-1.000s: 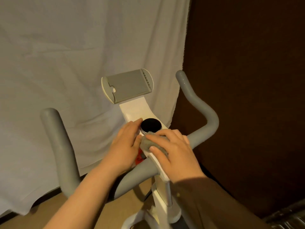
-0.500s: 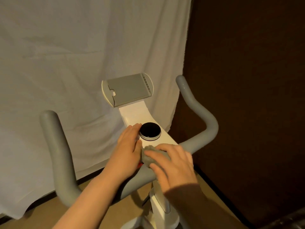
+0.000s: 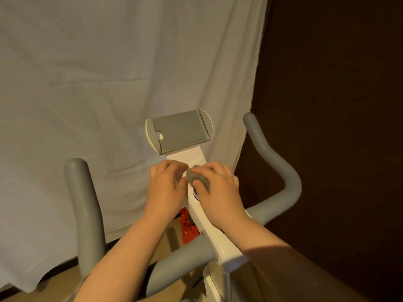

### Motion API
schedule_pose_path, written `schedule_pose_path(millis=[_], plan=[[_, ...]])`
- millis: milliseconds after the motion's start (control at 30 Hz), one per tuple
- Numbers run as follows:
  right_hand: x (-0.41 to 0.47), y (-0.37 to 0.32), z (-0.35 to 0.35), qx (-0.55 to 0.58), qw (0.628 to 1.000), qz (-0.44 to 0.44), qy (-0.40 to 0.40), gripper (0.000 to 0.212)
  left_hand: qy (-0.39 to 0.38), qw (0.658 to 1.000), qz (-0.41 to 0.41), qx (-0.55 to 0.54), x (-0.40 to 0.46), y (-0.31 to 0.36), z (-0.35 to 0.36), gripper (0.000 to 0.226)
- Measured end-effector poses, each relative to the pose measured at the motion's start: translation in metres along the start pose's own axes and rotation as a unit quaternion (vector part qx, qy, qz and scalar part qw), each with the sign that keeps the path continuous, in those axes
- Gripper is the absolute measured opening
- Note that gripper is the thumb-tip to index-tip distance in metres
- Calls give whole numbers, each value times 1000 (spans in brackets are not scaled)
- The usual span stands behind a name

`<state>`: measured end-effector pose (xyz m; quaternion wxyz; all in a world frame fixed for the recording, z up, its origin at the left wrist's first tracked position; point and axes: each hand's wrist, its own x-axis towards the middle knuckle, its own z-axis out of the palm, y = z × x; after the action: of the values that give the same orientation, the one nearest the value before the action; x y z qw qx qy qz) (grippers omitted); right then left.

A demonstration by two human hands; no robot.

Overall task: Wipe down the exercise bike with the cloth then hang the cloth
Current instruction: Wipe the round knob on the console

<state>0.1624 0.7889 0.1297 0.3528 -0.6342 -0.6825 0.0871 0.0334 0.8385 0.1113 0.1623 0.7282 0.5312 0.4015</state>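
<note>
A white exercise bike (image 3: 220,240) with grey handlebars (image 3: 283,171) stands in front of me. A small grey cloth (image 3: 196,177) lies bunched on the white console stem, over the dial, which is almost hidden. My right hand (image 3: 218,192) holds the cloth, with fingers curled over it and the thumb under its near side. My left hand (image 3: 168,186) rests on the left side of the stem beside the cloth, fingers bent. A grey device holder (image 3: 181,131) sits at the top of the stem, just beyond both hands.
A white sheet (image 3: 109,83) hangs behind the bike. A dark brown wall (image 3: 338,127) is on the right. The left handlebar (image 3: 82,214) rises at the left. Something red (image 3: 189,227) shows below the stem. The floor (image 3: 54,284) is tan.
My right hand has slid the cloth forward up the stem, from below the black dial to over it. My left hand moved forward alongside it.
</note>
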Motion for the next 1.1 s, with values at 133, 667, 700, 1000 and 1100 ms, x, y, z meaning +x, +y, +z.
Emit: schedule_pose_path(millis=[133, 667, 700, 1000, 1100], plan=[[37, 16, -1, 74, 995, 32, -66, 23, 4, 998, -45, -35, 2, -1, 1, 31], [71, 4, 10, -99, 990, 0, -104, 28, -5, 992, -118, -53, 4, 6, -2, 28], [72, 6, 9, -115, 990, 8, -82, 29, -6, 992, -114, -46, 4, 6, -2, 27], [2, 15, -13, -29, 999, 42, 7, 28, -2, 999, -43, -17, -3, 15, -5, 27], [-41, 11, -15, -132, 990, 17, 55, 32, -66, 998, -16, -6, -13, 25, -4, 34]])
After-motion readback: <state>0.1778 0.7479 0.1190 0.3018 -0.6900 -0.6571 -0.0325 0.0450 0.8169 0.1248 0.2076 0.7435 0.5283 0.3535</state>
